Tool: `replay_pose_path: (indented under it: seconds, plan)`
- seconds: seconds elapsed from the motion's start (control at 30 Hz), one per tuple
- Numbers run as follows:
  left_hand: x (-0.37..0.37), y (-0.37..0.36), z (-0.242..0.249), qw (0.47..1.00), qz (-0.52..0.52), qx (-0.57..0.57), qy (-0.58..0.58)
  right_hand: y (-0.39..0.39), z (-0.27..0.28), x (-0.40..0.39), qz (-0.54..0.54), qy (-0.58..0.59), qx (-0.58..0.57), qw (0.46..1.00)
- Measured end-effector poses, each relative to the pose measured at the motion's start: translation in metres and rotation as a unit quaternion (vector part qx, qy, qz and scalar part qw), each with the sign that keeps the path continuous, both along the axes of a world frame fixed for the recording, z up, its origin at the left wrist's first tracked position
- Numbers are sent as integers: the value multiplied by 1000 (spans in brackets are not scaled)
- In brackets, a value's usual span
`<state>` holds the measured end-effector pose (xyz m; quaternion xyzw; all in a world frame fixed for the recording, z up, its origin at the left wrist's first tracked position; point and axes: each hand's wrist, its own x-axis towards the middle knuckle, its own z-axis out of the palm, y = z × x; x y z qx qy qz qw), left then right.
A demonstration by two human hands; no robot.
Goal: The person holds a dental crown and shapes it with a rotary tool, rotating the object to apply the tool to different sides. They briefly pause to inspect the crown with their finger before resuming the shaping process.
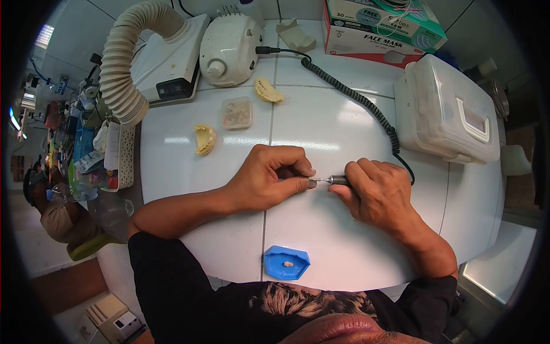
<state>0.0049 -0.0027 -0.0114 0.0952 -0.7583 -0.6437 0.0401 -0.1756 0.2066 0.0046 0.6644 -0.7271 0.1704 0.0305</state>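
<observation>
Gripping the handpiece (340, 180), the right hand (379, 192) hides one end of the cord (392, 135)

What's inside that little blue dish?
One small, pale pinkish piece sits inside the blue dish, toward the middle. The piece covers the spot right beneath it, so I can't see what's there.

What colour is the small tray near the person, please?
The tray is blue, in the head view.
</observation>
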Motion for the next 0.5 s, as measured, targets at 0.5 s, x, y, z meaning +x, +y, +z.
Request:
replay_pose_path:
  seconds: [0.5]
  plan:
    - [1,-2,2,999,-12,10,-30,0,-1,0,-2,2,1,1000]
